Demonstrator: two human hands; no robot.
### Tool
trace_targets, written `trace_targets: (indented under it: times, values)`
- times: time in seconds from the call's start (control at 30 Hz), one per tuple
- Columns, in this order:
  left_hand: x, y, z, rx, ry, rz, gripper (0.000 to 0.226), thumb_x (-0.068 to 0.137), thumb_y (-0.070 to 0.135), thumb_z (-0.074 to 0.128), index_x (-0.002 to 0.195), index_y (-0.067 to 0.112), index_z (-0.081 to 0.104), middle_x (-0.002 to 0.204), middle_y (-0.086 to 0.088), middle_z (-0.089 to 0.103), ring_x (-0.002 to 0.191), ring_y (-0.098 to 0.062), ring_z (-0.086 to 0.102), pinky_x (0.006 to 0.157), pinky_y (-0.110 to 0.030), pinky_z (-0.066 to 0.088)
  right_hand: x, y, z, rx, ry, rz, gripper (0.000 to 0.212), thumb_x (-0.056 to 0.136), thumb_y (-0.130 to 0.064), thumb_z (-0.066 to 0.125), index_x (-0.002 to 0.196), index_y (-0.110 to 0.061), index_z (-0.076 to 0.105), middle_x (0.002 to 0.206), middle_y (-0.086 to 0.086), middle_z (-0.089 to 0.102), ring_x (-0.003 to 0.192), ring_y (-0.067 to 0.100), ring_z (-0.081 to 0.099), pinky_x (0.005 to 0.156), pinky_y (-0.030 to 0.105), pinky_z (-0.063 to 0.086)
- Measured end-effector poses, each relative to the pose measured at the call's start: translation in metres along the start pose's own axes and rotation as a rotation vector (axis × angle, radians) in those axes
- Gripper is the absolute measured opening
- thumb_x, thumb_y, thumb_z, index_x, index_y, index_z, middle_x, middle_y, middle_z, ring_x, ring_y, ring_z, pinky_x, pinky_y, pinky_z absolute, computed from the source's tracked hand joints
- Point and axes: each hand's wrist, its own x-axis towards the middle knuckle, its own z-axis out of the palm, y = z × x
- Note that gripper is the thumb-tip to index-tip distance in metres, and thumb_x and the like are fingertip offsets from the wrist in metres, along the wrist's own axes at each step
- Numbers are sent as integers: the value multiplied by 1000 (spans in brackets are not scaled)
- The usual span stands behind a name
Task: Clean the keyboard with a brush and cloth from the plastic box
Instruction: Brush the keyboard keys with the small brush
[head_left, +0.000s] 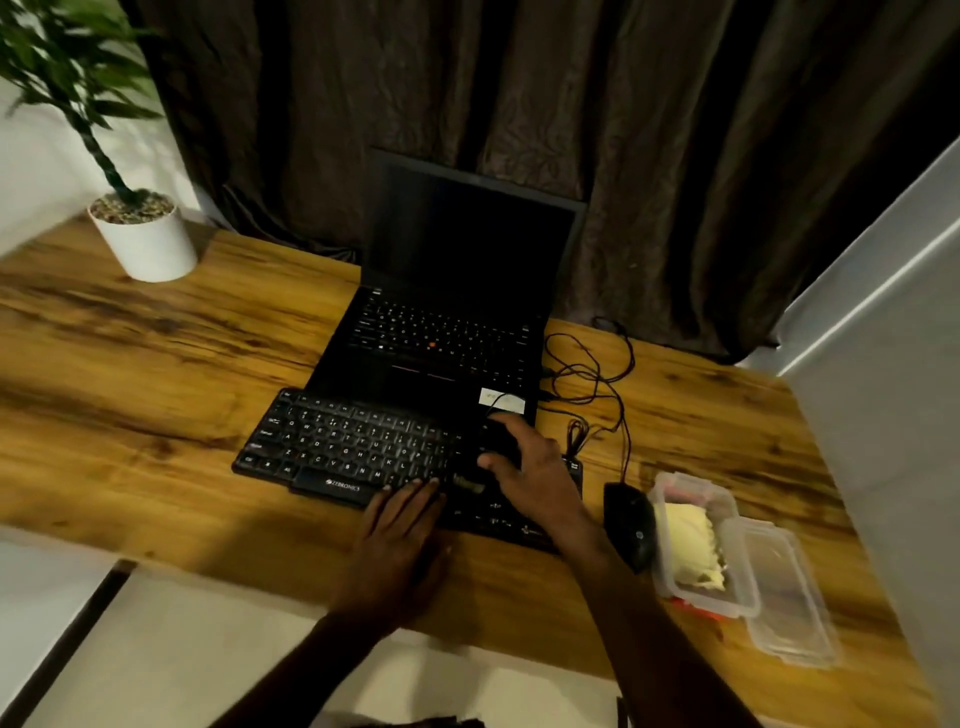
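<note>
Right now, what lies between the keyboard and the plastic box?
In the head view, a black mouse sits on the table between the keyboard and the plastic box, which holds a yellow cloth.

A single head-worn camera looks forward and steeply down from above the near edge of a wooden desk (156, 364). The wide lens bends the desk edges and tilts the scene, so the desk runs down toward the right. The keyboard (353, 441) lies near the middle of the frame, close under the camera, with the open laptop (457, 312) just beyond it. Both forearms enter from the bottom. At the far side hangs a dark curtain (519, 104); a potted plant (140, 234) stands far left, and a plastic box (696, 545) sits near right. No second view shares the scene.
</note>
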Motion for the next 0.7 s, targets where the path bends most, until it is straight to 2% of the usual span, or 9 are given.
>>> trace_targets:
  times: [0.1,0.13,0.3,0.37,0.43,0.5,0.57,0.7]
  values:
    - [-1,1,-3,-2,25,-14,56,97,47,45,144,16,48,151,-2,43,144,-19,32,120,-45,19,18,6,-2,-9,46,-21,47,92,-23,69,135,-19,52,119,4,66,106,17,65,88,34,56]
    - [-1,2,-3,-6,26,-20,56,97,47,45,143,16,48,151,-1,43,144,-18,32,119,-45,19,22,7,-3,-18,58,-15,49,91,-25,69,137,-20,52,121,6,66,106,21,65,89,37,57]
    - [0,2,-4,-15,19,-35,55,98,48,43,145,19,47,153,0,41,144,-16,32,119,-44,21,34,13,-7,-31,46,-48,48,92,-24,68,137,-25,51,116,5,67,96,19,65,76,22,49]
    - [0,3,-4,-23,19,-39,55,97,47,44,144,19,47,153,1,41,144,-16,32,119,-43,21,37,14,-9,-16,44,-41,46,92,-27,68,135,-27,52,118,3,67,104,19,65,82,28,53]
    - [0,2,-4,-26,13,-47,55,98,47,43,145,20,46,154,2,40,145,-15,31,120,-43,20,41,16,-13,-9,27,-43,47,87,-39,67,131,-34,53,118,0,67,107,19,65,88,39,57]
    - [0,2,-3,-21,5,-52,55,99,48,39,146,21,44,155,3,38,146,-15,28,120,-43,18,44,23,-21,-31,-16,-51,45,83,-46,65,126,-43,51,116,-1,67,104,21,66,84,46,59]
    - [-1,1,-1,-18,8,-48,55,100,48,37,146,20,45,155,2,39,146,-15,29,120,-43,19,42,28,-33,-87,-50,-39,45,84,-46,65,126,-46,49,115,1,66,101,24,66,84,48,59]
    - [0,1,-2,-33,22,-46,54,98,46,42,146,20,46,154,2,40,146,-16,30,120,-44,22,36,44,-53,-163,-19,-13,48,90,-28,70,134,-34,52,119,3,65,109,20,61,87,30,50]
